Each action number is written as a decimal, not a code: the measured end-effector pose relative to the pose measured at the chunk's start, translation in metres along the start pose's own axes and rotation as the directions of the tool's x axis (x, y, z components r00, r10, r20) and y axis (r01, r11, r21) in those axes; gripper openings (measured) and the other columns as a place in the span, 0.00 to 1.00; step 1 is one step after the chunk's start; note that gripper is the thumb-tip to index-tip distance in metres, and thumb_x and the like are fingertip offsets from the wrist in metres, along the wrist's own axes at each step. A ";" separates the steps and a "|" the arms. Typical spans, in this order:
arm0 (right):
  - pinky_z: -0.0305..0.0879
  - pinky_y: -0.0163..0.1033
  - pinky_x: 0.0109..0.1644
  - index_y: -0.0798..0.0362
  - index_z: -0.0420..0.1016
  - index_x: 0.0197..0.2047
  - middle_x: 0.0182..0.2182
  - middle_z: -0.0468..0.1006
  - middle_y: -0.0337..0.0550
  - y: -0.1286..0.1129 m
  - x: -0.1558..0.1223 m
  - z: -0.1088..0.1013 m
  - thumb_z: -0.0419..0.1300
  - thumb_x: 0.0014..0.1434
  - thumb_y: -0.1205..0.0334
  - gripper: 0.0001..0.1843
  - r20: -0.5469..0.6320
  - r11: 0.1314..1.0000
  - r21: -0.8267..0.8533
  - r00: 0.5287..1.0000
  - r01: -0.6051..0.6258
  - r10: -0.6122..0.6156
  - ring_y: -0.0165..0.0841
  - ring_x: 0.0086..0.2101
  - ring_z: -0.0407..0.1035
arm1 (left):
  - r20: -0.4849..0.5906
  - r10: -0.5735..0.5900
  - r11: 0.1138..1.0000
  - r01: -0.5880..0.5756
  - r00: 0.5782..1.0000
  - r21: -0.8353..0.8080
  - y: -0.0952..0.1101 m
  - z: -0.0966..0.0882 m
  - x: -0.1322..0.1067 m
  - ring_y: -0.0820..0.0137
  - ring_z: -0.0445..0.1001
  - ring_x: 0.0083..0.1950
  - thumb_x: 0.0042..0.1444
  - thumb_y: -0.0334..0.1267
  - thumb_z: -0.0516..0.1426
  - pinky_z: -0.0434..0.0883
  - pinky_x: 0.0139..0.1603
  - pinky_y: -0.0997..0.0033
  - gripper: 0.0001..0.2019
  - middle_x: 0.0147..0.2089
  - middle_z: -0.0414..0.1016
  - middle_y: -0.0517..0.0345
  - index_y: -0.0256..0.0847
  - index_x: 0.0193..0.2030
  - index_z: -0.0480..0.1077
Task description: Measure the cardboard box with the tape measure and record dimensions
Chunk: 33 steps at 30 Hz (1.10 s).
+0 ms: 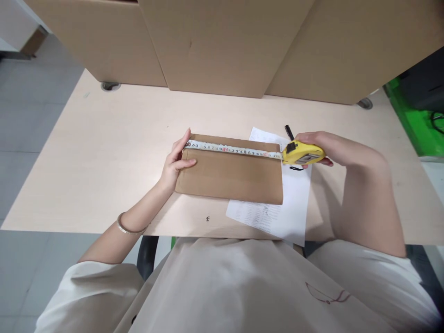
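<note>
A flat brown cardboard box (pixel 231 178) lies near the middle of the table. The pale blade of a tape measure runs along its upper part, from the left end to just past the right one. My left hand (pixel 175 159) grips the box's left end, thumb on top, with its fingers by the blade's tip. At the right end, my right hand (pixel 317 143) is closed around the yellow tape measure (pixel 302 153), which has a black button and a black wrist strap. Some of the right fingers are hidden beneath the case.
Printed paper sheets (pixel 296 203) lie partly under the box. A black pen (pixel 289 132) rests just behind the tape measure. Large cardboard boxes (pixel 222 46) line the back of the pale wooden table (pixel 114 152). Something green (pixel 404 106) stands beyond the right edge.
</note>
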State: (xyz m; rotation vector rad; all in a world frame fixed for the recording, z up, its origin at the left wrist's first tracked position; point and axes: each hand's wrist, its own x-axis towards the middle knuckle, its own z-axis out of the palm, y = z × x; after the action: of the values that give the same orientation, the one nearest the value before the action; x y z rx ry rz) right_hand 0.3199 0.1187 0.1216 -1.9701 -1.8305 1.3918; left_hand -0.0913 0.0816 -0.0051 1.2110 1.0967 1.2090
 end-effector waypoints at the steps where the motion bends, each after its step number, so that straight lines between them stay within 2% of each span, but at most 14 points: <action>1: 0.46 0.42 0.23 0.50 0.75 0.32 0.25 0.80 0.52 -0.005 -0.002 -0.002 0.52 0.74 0.45 0.24 -0.009 0.999 -0.029 1.000 0.014 -0.015 0.33 0.22 0.59 | -0.001 -0.007 1.000 0.007 1.000 0.003 0.000 0.000 0.000 0.43 0.51 0.87 0.47 0.43 0.71 0.51 0.88 0.47 0.44 0.83 0.64 0.62 0.56 0.75 0.73; 4: 0.51 0.42 0.24 0.50 0.72 0.29 0.24 0.76 0.47 -0.026 -0.006 -0.004 0.52 0.73 0.46 0.24 -0.004 0.986 -0.093 0.990 0.140 -0.141 0.32 0.22 0.59 | 0.004 -0.018 1.000 0.018 1.000 0.016 -0.001 0.001 -0.001 0.43 0.54 0.86 0.48 0.45 0.71 0.52 0.88 0.48 0.46 0.84 0.62 0.62 0.57 0.77 0.69; 7: 0.54 0.41 0.27 0.49 0.68 0.26 0.23 0.70 0.42 -0.055 -0.002 0.012 0.54 0.72 0.44 0.25 0.000 0.950 -0.131 0.959 0.282 -0.285 0.31 0.23 0.58 | 0.031 -0.001 1.000 0.001 1.000 -0.022 -0.008 0.000 0.000 0.46 0.62 0.83 0.50 0.48 0.72 0.60 0.84 0.49 0.54 0.81 0.65 0.60 0.62 0.83 0.56; 10: 0.55 0.41 0.31 0.49 0.71 0.27 0.26 0.72 0.42 -0.088 0.009 0.046 0.61 0.68 0.39 0.26 -0.063 0.918 -0.207 0.932 0.338 -0.357 0.33 0.26 0.62 | 0.037 0.022 0.996 -0.019 0.999 -0.088 -0.019 -0.001 0.003 0.50 0.71 0.77 0.48 0.48 0.75 0.68 0.80 0.50 0.66 0.75 0.71 0.57 0.67 0.86 0.40; 12: 0.57 0.41 0.34 0.50 0.74 0.31 0.27 0.74 0.43 -0.107 0.018 0.073 0.65 0.65 0.39 0.23 -0.109 0.883 -0.278 0.900 0.379 -0.421 0.36 0.28 0.66 | 0.036 0.014 0.993 -0.010 0.999 -0.122 -0.024 -0.003 0.005 0.50 0.72 0.77 0.45 0.48 0.76 0.68 0.80 0.50 0.71 0.74 0.71 0.55 0.68 0.86 0.34; 15: 0.61 0.43 0.40 0.53 0.78 0.41 0.31 0.78 0.47 -0.131 0.029 0.110 0.67 0.64 0.42 0.20 -0.038 0.764 -0.420 0.832 0.490 -0.554 0.43 0.35 0.73 | 0.060 -0.025 0.990 0.033 0.998 -0.137 -0.024 -0.004 0.006 0.49 0.67 0.81 0.43 0.50 0.78 0.65 0.82 0.48 0.76 0.78 0.66 0.52 0.66 0.86 0.29; 18: 0.64 0.45 0.44 0.56 0.76 0.50 0.39 0.83 0.54 -0.144 0.034 0.134 0.67 0.63 0.43 0.24 0.052 0.627 -0.521 0.754 0.580 -0.655 0.48 0.40 0.76 | 0.087 -0.038 0.993 0.047 0.996 -0.109 -0.017 -0.006 0.003 0.47 0.63 0.83 0.44 0.53 0.79 0.61 0.84 0.44 0.75 0.81 0.63 0.50 0.64 0.87 0.31; 21: 0.65 0.46 0.48 0.55 0.73 0.54 0.48 0.83 0.58 -0.145 0.034 0.141 0.67 0.64 0.46 0.24 0.094 0.557 -0.525 0.695 0.643 -0.713 0.49 0.45 0.76 | 0.109 -0.007 0.997 0.015 0.994 -0.073 -0.013 -0.008 0.002 0.46 0.62 0.83 0.47 0.55 0.78 0.59 0.85 0.41 0.71 0.81 0.63 0.48 0.62 0.87 0.36; 23: 0.66 0.46 0.50 0.54 0.71 0.55 0.52 0.81 0.58 -0.137 0.032 0.139 0.67 0.64 0.48 0.24 0.076 0.558 -0.517 0.683 0.650 -0.726 0.49 0.48 0.76 | 0.122 0.014 0.998 -0.005 0.992 -0.070 -0.013 -0.008 0.002 0.46 0.61 0.84 0.48 0.55 0.78 0.59 0.85 0.41 0.69 0.82 0.61 0.47 0.63 0.86 0.37; 25: 0.67 0.48 0.50 0.54 0.71 0.56 0.51 0.81 0.58 -0.126 0.028 0.135 0.68 0.64 0.47 0.25 0.030 0.585 -0.536 0.706 0.609 -0.707 0.50 0.48 0.76 | 0.134 0.015 0.996 -0.004 0.991 -0.084 -0.015 -0.009 0.003 0.46 0.62 0.84 0.49 0.54 0.77 0.60 0.84 0.41 0.68 0.83 0.61 0.48 0.65 0.86 0.37; 27: 0.68 0.49 0.49 0.55 0.72 0.57 0.50 0.81 0.59 -0.114 0.023 0.133 0.67 0.65 0.43 0.28 -0.007 0.617 -0.573 0.750 0.540 -0.662 0.52 0.47 0.76 | 0.135 -0.002 0.995 0.015 0.991 -0.097 -0.017 -0.009 0.003 0.47 0.63 0.83 0.50 0.51 0.77 0.62 0.83 0.42 0.67 0.82 0.62 0.50 0.67 0.86 0.36; 29: 0.70 0.50 0.49 0.56 0.72 0.63 0.53 0.81 0.61 -0.101 0.017 0.132 0.65 0.68 0.39 0.33 -0.021 0.628 -0.597 0.773 0.499 -0.634 0.54 0.47 0.77 | 0.123 -0.023 0.994 0.035 0.992 -0.101 -0.018 -0.009 0.004 0.48 0.65 0.81 0.50 0.48 0.76 0.64 0.82 0.44 0.67 0.80 0.63 0.52 0.67 0.86 0.37; 31: 0.73 0.52 0.48 0.56 0.69 0.72 0.63 0.76 0.64 -0.088 0.011 0.129 0.60 0.71 0.35 0.39 -0.032 0.615 -0.594 0.749 0.518 -0.662 0.54 0.48 0.78 | 0.104 -0.036 0.994 0.047 0.994 -0.097 -0.017 -0.009 0.003 0.49 0.66 0.80 0.50 0.46 0.76 0.65 0.82 0.45 0.66 0.79 0.65 0.53 0.67 0.86 0.38; 33: 0.75 0.53 0.47 0.53 0.66 0.76 0.69 0.71 0.63 -0.070 0.007 0.118 0.54 0.74 0.32 0.41 -0.115 0.621 -0.568 0.695 0.540 -0.709 0.51 0.47 0.79 | 0.091 -0.043 0.995 0.051 0.995 -0.090 -0.014 -0.009 0.003 0.48 0.66 0.79 0.49 0.44 0.75 0.66 0.81 0.46 0.66 0.79 0.65 0.53 0.66 0.86 0.39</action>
State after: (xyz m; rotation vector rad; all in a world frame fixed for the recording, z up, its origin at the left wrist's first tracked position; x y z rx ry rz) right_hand 0.1887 0.0865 0.0945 -1.3024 -2.5051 0.3567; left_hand -0.0991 0.0851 -0.0194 1.1513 0.9886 1.1465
